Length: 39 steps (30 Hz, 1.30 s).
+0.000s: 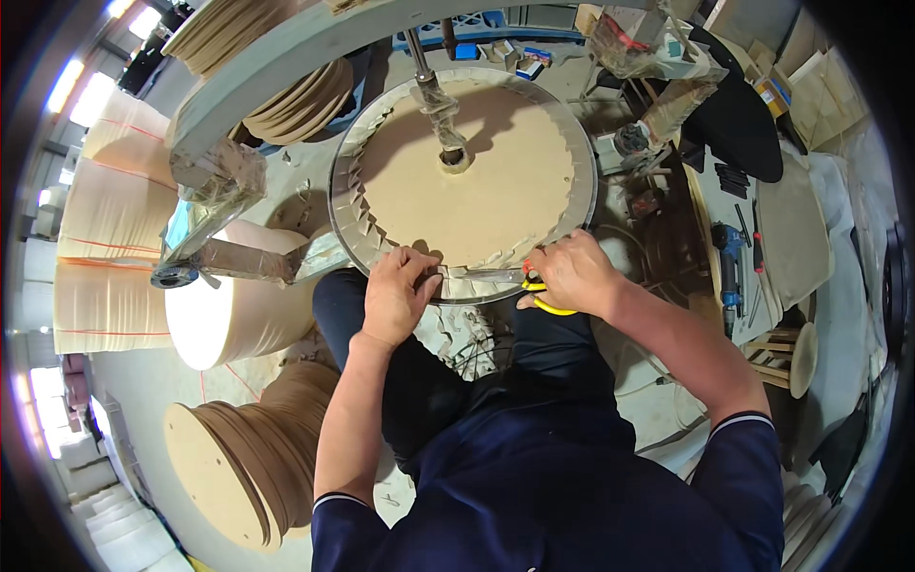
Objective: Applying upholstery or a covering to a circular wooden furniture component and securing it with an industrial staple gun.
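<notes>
Before me lies a large round tan board [477,191] inside a clear rim [584,162]. Pale, notched flaps [357,186] run along the board's edge. At the near edge my right hand [576,274] grips scissors [538,289] with yellow and red handles, their blades pointing left along the flaps. Left of the blade tips, my left hand [400,291] pinches the edge material with thumb and fingers; how much it holds is partly hidden. A metal shaft [424,76], partly wrapped in clear film, comes down to the hole in the board's middle.
Grey machine frame arms [315,52] arch over the far left. Stacked tan discs [219,467] stand at lower left, near a big pale roll [238,296]. On the right, a bench [710,205] carries a blue power tool [729,267] and a red screwdriver [758,234]. Scraps litter the floor below.
</notes>
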Available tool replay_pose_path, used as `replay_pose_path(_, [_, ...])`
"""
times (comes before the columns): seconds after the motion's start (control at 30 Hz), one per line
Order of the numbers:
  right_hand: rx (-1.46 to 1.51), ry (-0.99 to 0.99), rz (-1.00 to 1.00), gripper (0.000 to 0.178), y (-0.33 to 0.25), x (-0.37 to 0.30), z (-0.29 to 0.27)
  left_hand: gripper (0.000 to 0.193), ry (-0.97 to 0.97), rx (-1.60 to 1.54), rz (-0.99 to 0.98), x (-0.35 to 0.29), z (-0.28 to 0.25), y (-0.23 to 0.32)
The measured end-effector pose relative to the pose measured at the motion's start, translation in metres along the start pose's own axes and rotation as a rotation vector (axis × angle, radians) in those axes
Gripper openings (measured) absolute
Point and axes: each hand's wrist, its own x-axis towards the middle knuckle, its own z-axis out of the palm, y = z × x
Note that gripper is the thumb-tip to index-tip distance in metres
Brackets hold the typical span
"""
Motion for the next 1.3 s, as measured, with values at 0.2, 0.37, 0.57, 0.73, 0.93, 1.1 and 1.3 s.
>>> replay_pose_path(0.2, [-0.015,0.0,-0.034,0.07,-0.01,0.01,-0.001,0.014,-0.068,-0.091,-0.011,0.013,-0.002,-0.007])
replay_pose_path(0.37, [0.086,0.013,-0.031,0.067,-0.009,0.011,0.012,0.009,-0.071,-0.187,-0.061,0.011,0.002,-0.014])
replay_pose_path(0.57, [0.134,0.095,-0.039,0.064,-0.017,0.008,0.002,0.007,-0.067,-0.263,-0.071,0.011,0.003,-0.014])
replay_pose_path(0.73, [0.128,0.007,-0.018,0.066,-0.025,0.018,0.012,0.008,-0.12,-0.359,-0.157,0.011,0.005,-0.019])
replay_pose_path(0.93, [0.104,0.075,-0.001,0.066,-0.03,0.011,0.0,0.008,-0.14,-0.435,-0.246,0.014,0.005,-0.021])
replay_pose_path(1.1, [0.162,-0.01,0.005,0.064,-0.034,0.022,0.014,0.009,-0.09,-0.429,-0.213,0.01,0.012,-0.021])
replay_pose_path(1.3, [0.088,0.096,0.014,0.063,-0.034,0.01,-0.003,0.009,-0.036,-0.547,-0.296,0.008,0.018,-0.015])
